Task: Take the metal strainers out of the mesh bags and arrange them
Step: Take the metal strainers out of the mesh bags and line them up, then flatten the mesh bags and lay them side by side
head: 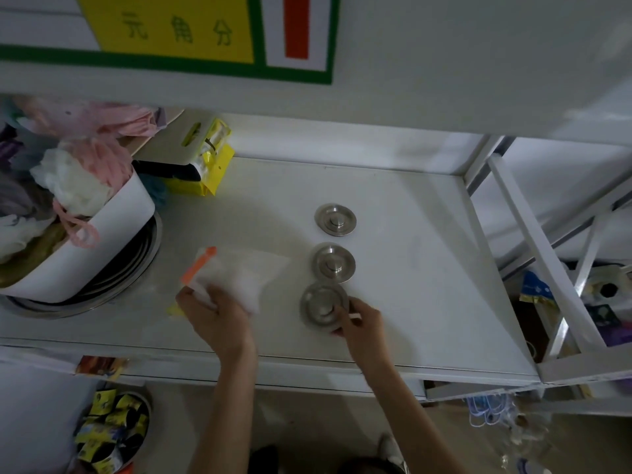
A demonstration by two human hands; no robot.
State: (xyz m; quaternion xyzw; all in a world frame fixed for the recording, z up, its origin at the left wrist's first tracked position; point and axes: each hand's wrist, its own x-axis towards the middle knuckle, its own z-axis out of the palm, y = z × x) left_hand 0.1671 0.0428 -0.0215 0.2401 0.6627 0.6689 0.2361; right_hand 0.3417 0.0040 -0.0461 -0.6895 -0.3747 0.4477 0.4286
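Note:
Three round metal strainers lie in a line on the white shelf [427, 268]: the far strainer [335, 219], the middle strainer [332, 262] and the near strainer [321, 304]. My right hand [360, 325] grips the near strainer at its right rim, low on the shelf surface. My left hand [213, 314] is closed on a white mesh bag [239, 275] with an orange tag [198, 265], left of the strainers. Whether the bag holds anything is not visible.
A white tub [102, 244] of coloured mesh and cloth items sits on stacked metal basins [136, 265] at the left. Yellow packets [208, 165] lie at the back. A white frame [533, 234] borders the shelf on the right. A bowl of packets [113, 429] sits below.

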